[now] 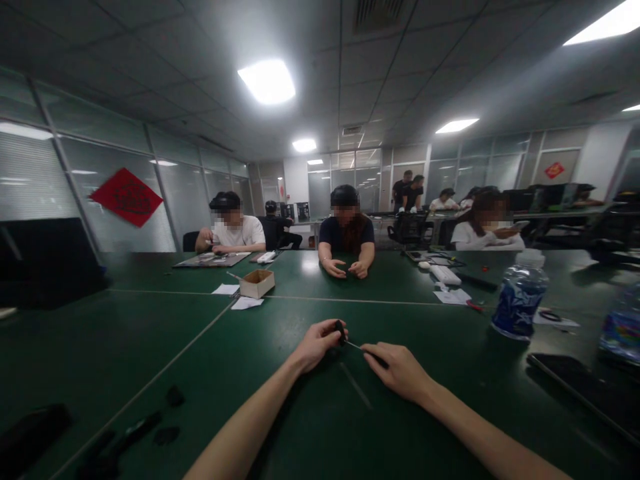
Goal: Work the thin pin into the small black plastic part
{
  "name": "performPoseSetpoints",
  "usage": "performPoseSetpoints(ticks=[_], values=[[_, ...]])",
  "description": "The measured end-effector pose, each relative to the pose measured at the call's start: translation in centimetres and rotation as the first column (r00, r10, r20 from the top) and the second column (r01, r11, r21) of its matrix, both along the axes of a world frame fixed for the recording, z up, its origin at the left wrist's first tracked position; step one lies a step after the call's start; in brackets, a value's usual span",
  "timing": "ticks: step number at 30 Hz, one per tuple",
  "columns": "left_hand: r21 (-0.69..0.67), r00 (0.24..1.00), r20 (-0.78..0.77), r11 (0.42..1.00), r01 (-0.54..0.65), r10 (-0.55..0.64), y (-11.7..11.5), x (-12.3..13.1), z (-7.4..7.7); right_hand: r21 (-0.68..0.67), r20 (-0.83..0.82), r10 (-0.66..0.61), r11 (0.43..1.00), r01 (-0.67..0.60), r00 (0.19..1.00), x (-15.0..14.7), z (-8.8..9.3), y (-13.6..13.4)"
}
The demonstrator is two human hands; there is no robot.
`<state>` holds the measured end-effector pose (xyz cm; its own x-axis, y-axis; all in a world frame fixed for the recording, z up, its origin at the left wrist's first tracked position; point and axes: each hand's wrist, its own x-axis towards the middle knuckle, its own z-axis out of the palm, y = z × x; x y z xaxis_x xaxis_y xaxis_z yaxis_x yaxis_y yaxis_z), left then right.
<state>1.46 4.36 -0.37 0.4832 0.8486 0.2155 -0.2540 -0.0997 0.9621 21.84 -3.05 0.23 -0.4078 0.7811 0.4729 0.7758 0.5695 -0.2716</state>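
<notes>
The left hand (pixel 317 343) has its fingers bent shut round a small black part (pixel 341 331). The part is in front of the person, a bit above the green tabletop (pixel 175 333), between the near edge and the far edge. The right hand (pixel 400 370) has its fingers closed on the black handle (pixel 379 359) of a thin tool (pixel 354 345) that looks like a screwdriver. Its metal stick points left and goes up to the small black part. I cannot tell if the tip is in it or just next to it. Some loose black bits (pixel 175 396) lie on the left, toward the near edge. A dark phone (pixel 590 390) lies flat toward the right edge. A bottle with a blue label (pixel 519 299) stands up just past it. A little open box (pixel 257 285) sits left of the middle, toward the far edge, with white paper (pixel 247 303) right beside it. At the far edge sits a person in a dark top (pixel 346 233), with both hands out over the tabletop
</notes>
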Motion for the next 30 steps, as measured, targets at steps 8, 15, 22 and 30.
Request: performPoseSetpoints(ticks=[8,15,22,30], values=[[-0.054,0.999,0.023,0.998,0.035,-0.034,0.44,-0.02,-0.51,-0.006,-0.002,0.012,1.000,-0.012,1.000,0.14,-0.18,0.12],[-0.047,0.998,0.026,0.997,0.066,-0.065,0.19,0.01,-0.05,-0.026,-0.010,0.029,0.999,-0.029,1.000,0.25,0.00,0.06],[-0.039,0.997,0.005,0.997,0.073,-0.073,0.19,0.01,0.09,-0.049,-0.059,0.081,0.995,-0.084,0.995,0.47,-0.15,0.13],[-0.059,0.994,0.045,0.993,0.103,-0.101,-0.03,0.12,0.26,0.003,-0.109,0.088,0.996,-0.088,0.990,0.41,-0.40,0.40]])
